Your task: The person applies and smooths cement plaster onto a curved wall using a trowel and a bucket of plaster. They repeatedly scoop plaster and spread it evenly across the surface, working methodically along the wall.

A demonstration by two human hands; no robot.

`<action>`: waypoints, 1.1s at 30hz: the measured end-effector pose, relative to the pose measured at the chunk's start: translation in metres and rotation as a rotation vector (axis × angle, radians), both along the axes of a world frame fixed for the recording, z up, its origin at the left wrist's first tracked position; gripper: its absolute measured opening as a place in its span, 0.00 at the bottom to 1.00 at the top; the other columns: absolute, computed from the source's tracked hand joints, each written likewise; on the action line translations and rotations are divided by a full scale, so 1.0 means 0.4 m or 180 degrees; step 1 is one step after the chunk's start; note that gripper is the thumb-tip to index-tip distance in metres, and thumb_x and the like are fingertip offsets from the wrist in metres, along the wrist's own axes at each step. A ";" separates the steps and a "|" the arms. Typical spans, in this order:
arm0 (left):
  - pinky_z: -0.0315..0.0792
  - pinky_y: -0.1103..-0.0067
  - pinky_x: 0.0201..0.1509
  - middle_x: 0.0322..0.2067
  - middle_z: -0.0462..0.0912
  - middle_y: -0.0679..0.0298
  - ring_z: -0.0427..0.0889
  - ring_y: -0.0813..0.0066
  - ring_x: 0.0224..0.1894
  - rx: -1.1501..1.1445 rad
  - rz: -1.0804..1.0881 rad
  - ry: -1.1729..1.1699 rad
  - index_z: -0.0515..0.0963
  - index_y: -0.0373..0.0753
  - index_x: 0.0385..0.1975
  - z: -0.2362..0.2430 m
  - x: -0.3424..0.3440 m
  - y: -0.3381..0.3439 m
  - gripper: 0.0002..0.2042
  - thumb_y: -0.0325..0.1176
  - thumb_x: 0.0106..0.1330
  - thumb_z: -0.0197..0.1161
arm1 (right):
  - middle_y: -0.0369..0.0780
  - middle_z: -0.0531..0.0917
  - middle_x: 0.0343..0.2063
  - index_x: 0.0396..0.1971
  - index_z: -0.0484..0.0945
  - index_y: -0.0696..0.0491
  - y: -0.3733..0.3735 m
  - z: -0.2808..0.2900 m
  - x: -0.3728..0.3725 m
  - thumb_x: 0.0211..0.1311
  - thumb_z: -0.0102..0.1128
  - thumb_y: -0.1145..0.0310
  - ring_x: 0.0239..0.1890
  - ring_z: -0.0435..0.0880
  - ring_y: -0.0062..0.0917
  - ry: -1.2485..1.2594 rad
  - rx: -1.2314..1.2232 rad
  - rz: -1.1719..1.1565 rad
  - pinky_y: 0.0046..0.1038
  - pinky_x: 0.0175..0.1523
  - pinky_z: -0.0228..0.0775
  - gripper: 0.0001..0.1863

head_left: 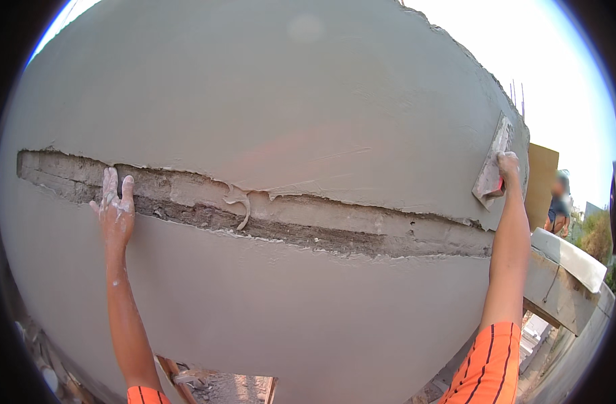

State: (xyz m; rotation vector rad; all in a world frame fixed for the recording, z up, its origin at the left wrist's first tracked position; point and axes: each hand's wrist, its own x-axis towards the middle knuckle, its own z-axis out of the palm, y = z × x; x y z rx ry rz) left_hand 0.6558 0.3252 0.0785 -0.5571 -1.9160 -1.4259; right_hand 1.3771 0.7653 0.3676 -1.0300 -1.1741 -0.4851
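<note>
In front of me rises a wall coated in smooth grey plaster (308, 121). A rough uncoated strip (341, 219) of bare masonry crosses it from left to right, with ragged plaster edges. My left hand (116, 202), smeared with plaster, rests with fingers stretched against the left part of this strip. At the far right my right hand (507, 165) grips a plastering trowel (491, 161), whose flat blade is against or close to the plaster near the wall's right edge. A curl of loose plaster (242, 207) hangs over the strip between my hands.
Beyond the wall's right end stand a tan panel (542, 182), a pale block (569, 256) on a ledge, and another person (558, 205). Below, an opening (230, 387) shows rubble and wooden pieces. Thin rods (517, 94) stick up behind the wall's upper right edge.
</note>
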 end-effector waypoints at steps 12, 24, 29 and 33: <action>0.29 0.52 0.71 0.69 0.53 0.61 0.49 0.66 0.71 -0.0201 0.0063 0.0166 0.55 0.43 0.67 -0.016 -0.015 -0.024 0.29 0.50 0.70 0.42 | 0.37 0.83 0.27 0.47 0.76 0.47 -0.619 -0.346 -0.563 0.51 0.62 0.69 0.18 0.79 0.28 -0.3353 0.1531 0.0254 0.29 0.28 0.74 0.20; 0.28 0.56 0.72 0.66 0.58 0.60 0.53 0.64 0.70 0.0322 -0.0005 0.0479 0.59 0.44 0.66 -0.066 -0.013 -0.012 0.27 0.49 0.71 0.43 | 0.48 0.80 0.45 0.53 0.71 0.47 -0.666 0.111 -0.785 0.59 0.54 0.56 0.50 0.79 0.40 -0.1558 0.0742 -0.0523 0.39 0.54 0.69 0.22; 0.28 0.57 0.72 0.68 0.56 0.61 0.51 0.63 0.70 0.0157 -0.0081 0.0428 0.57 0.44 0.66 -0.064 0.052 0.065 0.28 0.51 0.70 0.44 | 0.45 0.80 0.46 0.46 0.75 0.52 -0.516 0.248 -0.446 0.56 0.56 0.55 0.50 0.78 0.37 -0.1139 -0.0307 0.0085 0.35 0.55 0.67 0.21; 0.27 0.57 0.71 0.68 0.53 0.62 0.50 0.63 0.71 0.0210 0.0108 0.0336 0.56 0.43 0.67 -0.055 0.021 0.119 0.30 0.54 0.70 0.43 | 0.46 0.81 0.42 0.44 0.76 0.54 -0.241 0.222 -0.193 0.53 0.56 0.56 0.47 0.80 0.35 -0.0430 -0.0235 -0.0413 0.34 0.53 0.68 0.21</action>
